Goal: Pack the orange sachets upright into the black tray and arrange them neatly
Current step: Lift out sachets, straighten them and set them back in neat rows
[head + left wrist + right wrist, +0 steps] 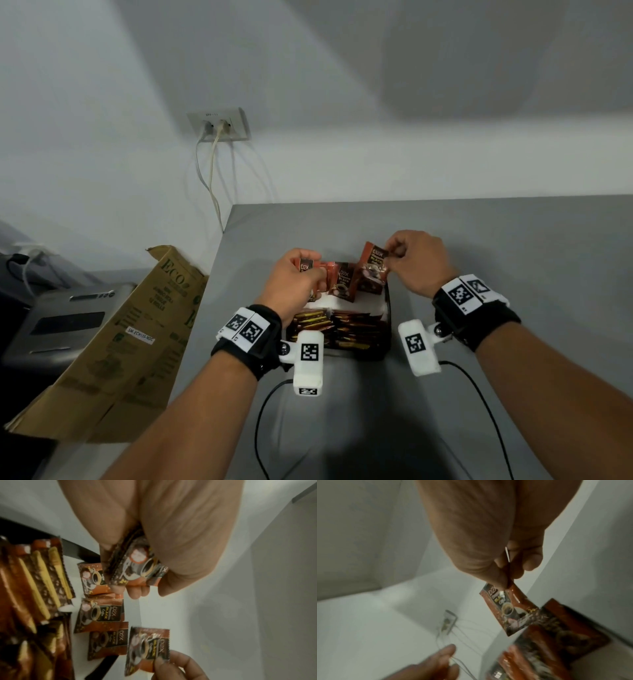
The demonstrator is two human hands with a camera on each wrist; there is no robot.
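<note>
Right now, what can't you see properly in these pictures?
- How many sachets the left hand grips: head view, its fingers cover them; left wrist view, the palm hides most.
- The tray's near left corner: head view, the left wrist camera blocks it.
- Packed sachets: right wrist view, blurred.
- The small print on the right hand's sachet: too small.

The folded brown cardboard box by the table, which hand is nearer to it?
Left. The left hand grips orange sachets on the tray's box side; the right hand is across the tray from the brown cardboard box.
</note>
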